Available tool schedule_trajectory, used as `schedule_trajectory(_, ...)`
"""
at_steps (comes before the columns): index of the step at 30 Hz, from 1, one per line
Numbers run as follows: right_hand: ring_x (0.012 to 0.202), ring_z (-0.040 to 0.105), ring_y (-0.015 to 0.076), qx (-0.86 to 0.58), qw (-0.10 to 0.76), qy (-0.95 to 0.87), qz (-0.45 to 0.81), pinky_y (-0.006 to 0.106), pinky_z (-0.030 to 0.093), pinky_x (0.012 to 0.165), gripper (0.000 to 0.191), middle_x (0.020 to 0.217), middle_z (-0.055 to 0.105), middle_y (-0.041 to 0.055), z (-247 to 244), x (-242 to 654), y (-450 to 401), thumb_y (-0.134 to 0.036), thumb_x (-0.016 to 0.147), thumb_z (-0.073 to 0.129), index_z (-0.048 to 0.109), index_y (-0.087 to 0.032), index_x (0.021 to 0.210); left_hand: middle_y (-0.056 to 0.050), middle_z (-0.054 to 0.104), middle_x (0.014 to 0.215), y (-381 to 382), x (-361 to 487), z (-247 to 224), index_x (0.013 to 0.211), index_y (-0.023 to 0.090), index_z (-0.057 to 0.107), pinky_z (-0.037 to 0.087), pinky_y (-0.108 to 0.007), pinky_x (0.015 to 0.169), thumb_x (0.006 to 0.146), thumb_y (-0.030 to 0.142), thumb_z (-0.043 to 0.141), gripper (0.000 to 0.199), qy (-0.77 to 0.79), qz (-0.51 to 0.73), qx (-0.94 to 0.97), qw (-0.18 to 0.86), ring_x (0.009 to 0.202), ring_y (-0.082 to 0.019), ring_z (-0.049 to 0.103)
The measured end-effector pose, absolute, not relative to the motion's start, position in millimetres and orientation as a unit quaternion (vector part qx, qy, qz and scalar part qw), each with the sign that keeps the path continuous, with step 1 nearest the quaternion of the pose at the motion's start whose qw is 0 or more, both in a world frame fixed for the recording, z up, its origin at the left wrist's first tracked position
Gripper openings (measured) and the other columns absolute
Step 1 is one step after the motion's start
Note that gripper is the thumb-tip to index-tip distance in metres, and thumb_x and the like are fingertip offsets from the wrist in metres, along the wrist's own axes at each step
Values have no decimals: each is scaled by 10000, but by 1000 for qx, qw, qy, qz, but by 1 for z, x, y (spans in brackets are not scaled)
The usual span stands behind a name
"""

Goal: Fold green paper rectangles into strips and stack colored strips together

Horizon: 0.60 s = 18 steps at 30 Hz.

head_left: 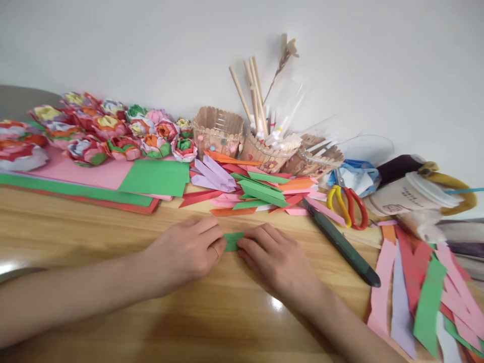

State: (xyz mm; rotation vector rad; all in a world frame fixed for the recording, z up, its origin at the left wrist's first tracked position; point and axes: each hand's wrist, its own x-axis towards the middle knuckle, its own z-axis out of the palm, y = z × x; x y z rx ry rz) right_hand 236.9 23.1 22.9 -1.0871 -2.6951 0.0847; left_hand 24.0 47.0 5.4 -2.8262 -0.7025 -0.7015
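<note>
The left hand (200, 247) and the right hand (278, 259) are both closed on the ends of one small green paper piece (233, 241), in the middle of the tabletop (124, 237). Behind it lies a pile of folded papers (260, 189). The green cutter (342, 242) is to the right of this pile, and coloured paper strips (427, 297) are spread at the right edge.

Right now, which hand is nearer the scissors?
Right. The right hand is left of the scissors, nearer the camera; the left hand is farther left, across the green paper.
</note>
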Motion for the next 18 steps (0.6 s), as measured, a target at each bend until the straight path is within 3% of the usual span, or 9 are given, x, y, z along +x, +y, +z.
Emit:
schedule_trajectory(3, 827, 526, 196, -371, 137, -918, 30, 307, 443, 716, 161, 901, 625, 72, 19, 237, 26, -213, 948, 481, 618, -128, 944, -59, 597, 707, 48, 23, 5, 741, 111, 655, 474, -304, 622, 932, 186, 470, 276, -240, -228, -942, 54, 738, -203, 557)
schedule_trajectory(6, 769, 506, 192, -359, 155, -920, 22, 308, 424, 678, 185, 836, 613, 71, 15, 236, 27, -192, 958, 452, 611, -125, 892, -46, 598, 694, 47, 22, 5, 721, 131, 662, 454, -282, 617, 935, 158, 457, 297, -248, -233, -940, 26, 719, -182, 540)
schedule_trajectory(9, 725, 491, 183, -366, 175, -913, 37, 299, 409, 645, 221, 789, 597, 64, 12, 235, 28, -203, 968, 429, 594, -134, 838, -27, 619, 705, 44, 22, 8, 755, 154, 686, 450, -280, 655, 929, 192, 491, 264, -292, -232, -926, -63, 737, -174, 540)
schedule_trajectory(13, 724, 497, 184, -394, 191, -895, 85, 297, 416, 643, 233, 784, 590, 63, 9, 234, 29, -230, 975, 411, 569, -155, 820, -8, 656, 736, 42, 23, 14, 771, 180, 684, 450, -301, 712, 904, 226, 544, 199, -370, -180, -895, -171, 788, -183, 565)
schedule_trajectory(18, 719, 512, 186, -426, 193, -877, 111, 299, 424, 635, 164, 776, 586, 53, 4, 232, 34, -210, 948, 464, 543, -168, 810, -15, 625, 763, 45, 28, 19, 744, 170, 618, 443, -319, 706, 868, 191, 545, 145, -451, -120, -861, -203, 794, -195, 574)
